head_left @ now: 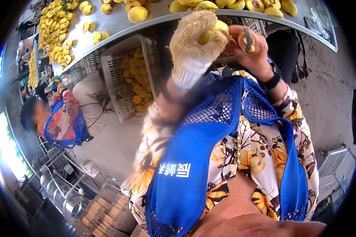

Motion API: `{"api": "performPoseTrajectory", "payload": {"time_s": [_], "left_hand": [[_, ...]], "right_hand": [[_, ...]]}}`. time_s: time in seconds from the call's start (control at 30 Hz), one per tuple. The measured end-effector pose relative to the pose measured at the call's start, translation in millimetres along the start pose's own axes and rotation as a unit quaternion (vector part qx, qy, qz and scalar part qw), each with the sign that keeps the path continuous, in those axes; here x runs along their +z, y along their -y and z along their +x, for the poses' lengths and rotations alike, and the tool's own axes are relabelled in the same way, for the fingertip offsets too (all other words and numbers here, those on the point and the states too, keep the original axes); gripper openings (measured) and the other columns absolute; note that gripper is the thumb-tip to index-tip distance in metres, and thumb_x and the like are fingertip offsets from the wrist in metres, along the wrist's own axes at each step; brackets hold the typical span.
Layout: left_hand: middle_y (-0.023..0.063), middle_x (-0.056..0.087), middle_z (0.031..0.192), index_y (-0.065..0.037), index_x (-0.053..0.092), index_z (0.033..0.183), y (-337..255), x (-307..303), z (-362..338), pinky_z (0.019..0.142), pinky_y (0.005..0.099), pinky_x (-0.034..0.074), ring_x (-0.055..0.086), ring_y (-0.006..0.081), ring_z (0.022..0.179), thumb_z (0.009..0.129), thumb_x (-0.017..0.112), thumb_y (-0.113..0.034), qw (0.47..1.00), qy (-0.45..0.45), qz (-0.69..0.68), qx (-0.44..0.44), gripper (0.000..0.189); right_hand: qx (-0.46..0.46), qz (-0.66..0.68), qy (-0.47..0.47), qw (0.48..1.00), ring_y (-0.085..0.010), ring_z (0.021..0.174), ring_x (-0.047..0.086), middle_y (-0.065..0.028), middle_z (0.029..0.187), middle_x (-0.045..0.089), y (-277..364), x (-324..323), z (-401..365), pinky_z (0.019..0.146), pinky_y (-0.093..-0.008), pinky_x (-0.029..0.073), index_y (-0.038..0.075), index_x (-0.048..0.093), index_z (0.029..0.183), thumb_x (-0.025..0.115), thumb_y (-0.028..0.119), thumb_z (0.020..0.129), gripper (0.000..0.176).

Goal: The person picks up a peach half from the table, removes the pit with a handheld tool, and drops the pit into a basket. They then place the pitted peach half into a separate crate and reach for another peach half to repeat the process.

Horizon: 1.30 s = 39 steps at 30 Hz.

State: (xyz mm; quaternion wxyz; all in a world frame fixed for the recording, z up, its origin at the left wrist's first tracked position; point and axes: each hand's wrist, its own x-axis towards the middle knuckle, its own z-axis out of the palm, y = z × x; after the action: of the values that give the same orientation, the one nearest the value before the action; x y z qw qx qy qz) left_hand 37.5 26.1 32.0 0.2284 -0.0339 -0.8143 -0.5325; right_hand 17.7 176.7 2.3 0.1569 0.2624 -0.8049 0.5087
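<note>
My left hand (192, 45), in a stained, off-white knit glove, is closed around a yellow peach (220, 27). Part of the fruit shows between the gloved thumb and fingers. Right beside it, my bare right hand (257, 57) grips a tool with a wooden handle (247, 41), a dark band running along it. The tool's working end is hidden by the hands at the fruit. Both hands are close together over my lap, just short of the metal table's (162, 24) near edge.
Yellow peaches (137, 14), whole and halved, lie along the table, with a large heap (55, 27) farther left. A plastic crate (108, 75) of peach pieces stands below the edge. At left another person (65, 114) sits working. Clear plastic (319, 23) lies at the table's right end.
</note>
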Motion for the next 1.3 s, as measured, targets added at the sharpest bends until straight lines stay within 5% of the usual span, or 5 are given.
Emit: {"api": "performPoseTrajectory", "payload": {"time_s": [0.17, 0.3, 0.77, 1.0, 1.3], "left_hand": [[0.0091, 0.066, 0.088, -0.003, 0.065, 0.094, 7, -1, 35, 0.075, 0.0282, 0.05, 0.064, 0.0215, 0.082, 0.083, 0.065, -0.016, 0.951, 0.073, -0.208, -0.217, 0.017], [0.0155, 0.062, 0.103, -0.003, 0.056, 0.114, 65, -8, 28, 0.079, 0.034, 0.05, 0.06, 0.0302, 0.095, 0.085, 0.058, -0.007, 0.924, 0.11, 0.269, 0.247, 0.029], [0.0082, 0.062, 0.101, -0.005, 0.054, 0.112, 74, 23, 1, 0.069, 0.0296, 0.051, 0.062, 0.0182, 0.088, 0.092, 0.052, -0.031, 0.894, 0.016, -0.372, -0.248, 0.033], [0.0087, 0.061, 0.103, -0.003, 0.052, 0.114, 83, 32, -5, 0.071, 0.0313, 0.053, 0.062, 0.0205, 0.089, 0.094, 0.043, -0.026, 0.995, 0.075, -0.064, -0.016, 0.032], [0.0068, 0.06, 0.107, 0.0, 0.054, 0.115, 62, 29, -4, 0.083, 0.0265, 0.047, 0.058, 0.0129, 0.093, 0.093, 0.052, -0.02, 0.981, 0.049, -0.145, -0.118, 0.03]], "right_hand": [[0.063, 0.022, 0.023, 0.997, -0.0086, 0.071, 0.061, -0.0043, 0.078, 0.066, -27, 12, 30, 0.065, -0.0239, 0.048, 0.004, 0.063, 0.099, 0.069, 0.008, 0.078, 0.022], [0.147, 0.173, 0.048, 0.973, -0.0055, 0.075, 0.057, 0.0036, 0.083, 0.063, -40, 17, 20, 0.069, -0.0208, 0.047, 0.005, 0.064, 0.098, 0.067, 0.007, 0.081, 0.018], [0.097, 0.014, 0.003, 0.995, -0.0219, 0.063, 0.061, -0.0146, 0.072, 0.062, -22, 25, 5, 0.06, -0.0305, 0.049, 0.005, 0.062, 0.103, 0.067, 0.013, 0.077, 0.027], [0.142, -0.029, 0.104, 0.984, -0.0349, 0.063, 0.061, -0.019, 0.069, 0.062, -22, 34, -1, 0.061, -0.0386, 0.051, 0.01, 0.058, 0.116, 0.064, 0.017, 0.074, 0.043], [0.309, 0.276, 0.02, 0.91, -0.0026, 0.071, 0.05, 0.0061, 0.079, 0.058, -32, 58, -8, 0.063, -0.0203, 0.046, 0.001, 0.059, 0.097, 0.062, 0.009, 0.084, 0.015]]}}
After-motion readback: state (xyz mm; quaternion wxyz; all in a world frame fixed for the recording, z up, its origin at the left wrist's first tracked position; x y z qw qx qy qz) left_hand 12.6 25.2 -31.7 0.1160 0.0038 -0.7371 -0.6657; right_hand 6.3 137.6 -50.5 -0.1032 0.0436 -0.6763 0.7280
